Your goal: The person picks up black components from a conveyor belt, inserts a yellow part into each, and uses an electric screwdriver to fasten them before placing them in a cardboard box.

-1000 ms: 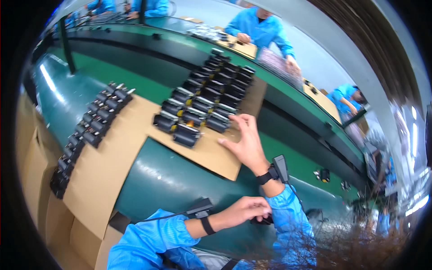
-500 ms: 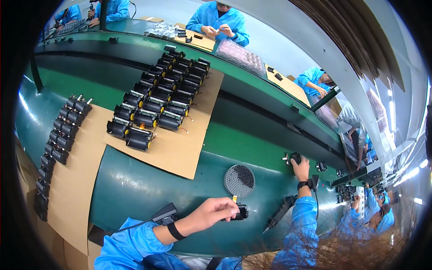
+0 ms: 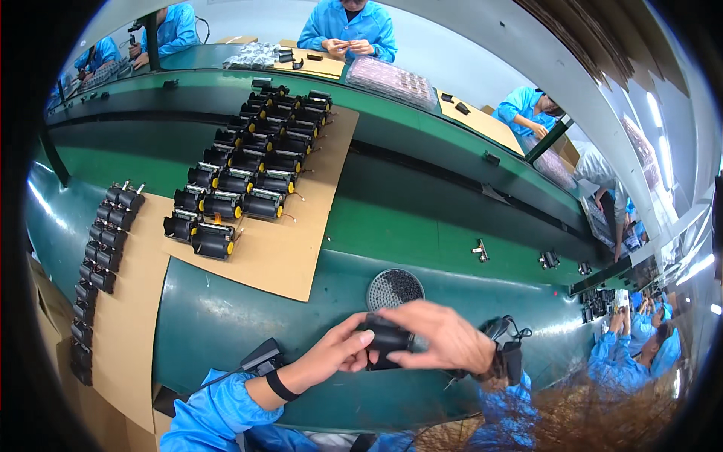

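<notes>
Above the near edge of the green table, my left hand (image 3: 331,358) grips a black plastic housing (image 3: 388,340) from its left side, thumb on the near face. My right hand (image 3: 448,335) reaches over the housing from the right. Its fingers cross the top and its thumb lies below, smeared by motion. The small black piece that was in my left hand cannot be made out now. Just beyond the hands sits a round grey dish (image 3: 379,292), partly filled with small dark pieces. A dark tool beneath my right wrist is mostly hidden.
Rows of black assemblies (image 3: 215,239) with yellow parts stand on a cardboard sheet (image 3: 282,264). More black parts (image 3: 103,256) line another cardboard sheet (image 3: 143,271) at left. A small metal part (image 3: 480,250) and black units (image 3: 549,260) lie on the green strip. Co-workers sit beyond.
My right hand has come back from the far right of the green strip to my left hand. The black part it held there is gone from that spot; a black housing is now between my hands.
</notes>
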Tool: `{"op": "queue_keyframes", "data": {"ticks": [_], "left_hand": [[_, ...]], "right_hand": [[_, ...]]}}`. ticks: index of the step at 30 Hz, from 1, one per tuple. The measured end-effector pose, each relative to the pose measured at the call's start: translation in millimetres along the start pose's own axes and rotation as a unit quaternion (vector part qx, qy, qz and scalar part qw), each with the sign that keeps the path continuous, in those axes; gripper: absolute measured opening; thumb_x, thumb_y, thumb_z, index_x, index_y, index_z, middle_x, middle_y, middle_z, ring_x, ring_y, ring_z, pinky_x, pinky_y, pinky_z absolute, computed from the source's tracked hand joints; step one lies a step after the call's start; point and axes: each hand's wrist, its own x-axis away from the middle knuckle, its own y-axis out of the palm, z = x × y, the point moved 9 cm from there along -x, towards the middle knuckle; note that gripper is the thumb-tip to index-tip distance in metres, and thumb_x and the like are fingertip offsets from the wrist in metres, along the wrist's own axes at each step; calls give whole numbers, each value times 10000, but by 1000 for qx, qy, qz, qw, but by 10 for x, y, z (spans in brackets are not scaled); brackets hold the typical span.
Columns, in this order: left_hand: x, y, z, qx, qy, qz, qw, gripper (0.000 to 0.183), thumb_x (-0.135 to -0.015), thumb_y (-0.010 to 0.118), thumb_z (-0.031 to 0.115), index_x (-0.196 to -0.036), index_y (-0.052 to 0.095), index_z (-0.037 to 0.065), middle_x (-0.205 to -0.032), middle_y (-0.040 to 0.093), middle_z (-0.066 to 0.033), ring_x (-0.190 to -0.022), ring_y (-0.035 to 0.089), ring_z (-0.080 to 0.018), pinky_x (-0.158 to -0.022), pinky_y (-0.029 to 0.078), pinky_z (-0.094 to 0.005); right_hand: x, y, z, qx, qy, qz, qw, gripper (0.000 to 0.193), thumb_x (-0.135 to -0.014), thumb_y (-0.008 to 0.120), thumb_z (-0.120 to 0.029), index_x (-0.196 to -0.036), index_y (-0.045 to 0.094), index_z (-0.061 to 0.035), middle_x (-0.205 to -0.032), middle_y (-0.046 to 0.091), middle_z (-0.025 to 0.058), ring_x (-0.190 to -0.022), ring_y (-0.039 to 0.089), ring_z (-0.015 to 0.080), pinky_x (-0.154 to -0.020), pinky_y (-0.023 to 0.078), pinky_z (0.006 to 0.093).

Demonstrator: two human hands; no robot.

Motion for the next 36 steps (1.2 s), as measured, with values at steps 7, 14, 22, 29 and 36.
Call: {"op": "queue_keyframes", "data": {"ticks": [7,14,22,29,36], "left_hand": [[1,-93,-83,78,-23,-22,996,402,-1054,585,215,-1409,485,53,-1145,702,-109,-832,675,-114,-606,458,-196],[-10,-43,-6,22,-6,-30,999,470,-1020,603,128,-1463,466,49,-1229,688,-146,-967,694,-168,-730,498,-255],[-8,-1,104,-16,36,-27,999,669,-1000,634,75,-1599,336,71,-1252,685,-127,-979,683,-157,-765,499,-261],[-52,-81,51,36,52,-2,998,707,-1008,660,139,-1617,308,60,-1296,654,-98,-958,642,-129,-758,483,-252],[-27,-93,89,156,70,-26,985,622,-1126,427,397,-1648,256,106,-1351,591,-99,-1084,600,-152,-822,481,-286]], "right_hand": [[312,-453,1285,-80,223,196,952,355,-926,761,-187,-1226,675,-19,-1150,673,106,-989,691,213,-862,575,385],[1294,-844,2757,220,389,257,857,272,-923,734,-226,-1151,729,-78,-1051,687,150,-960,699,339,-853,560,429],[1023,-842,2557,35,404,291,867,218,-981,643,-144,-1131,706,0,-890,723,125,-731,682,194,-704,552,336],[990,-688,2648,30,385,268,883,357,-926,755,-120,-1248,684,17,-1006,754,102,-782,685,142,-749,557,281],[573,-459,1622,-333,237,356,840,361,-917,737,-12,-1272,679,21,-1092,728,99,-931,685,138,-850,575,289]]}}
